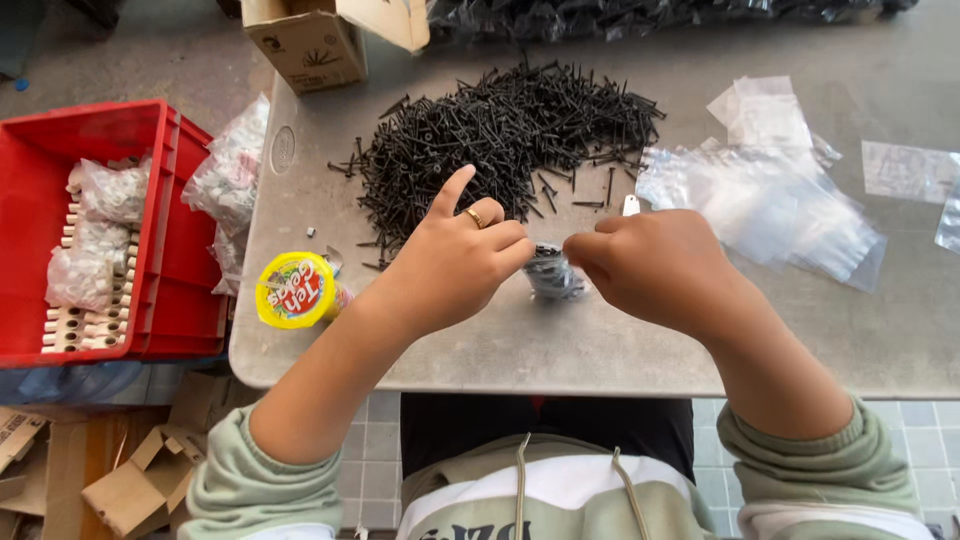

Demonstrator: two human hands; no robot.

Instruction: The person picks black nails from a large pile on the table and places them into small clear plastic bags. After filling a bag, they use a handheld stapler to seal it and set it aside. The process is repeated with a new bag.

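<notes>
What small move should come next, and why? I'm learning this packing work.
Probably pinch the bag's mouth shut: both hands, left hand and right hand, hold a small clear bag of black screws between them on the table, apparently already filled.

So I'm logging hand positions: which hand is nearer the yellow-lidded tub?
The left. The left hand is just right of the yellow-lidded tub, pinching the small bag of screws. The right hand is beyond that bag, farther from the tub.
</notes>
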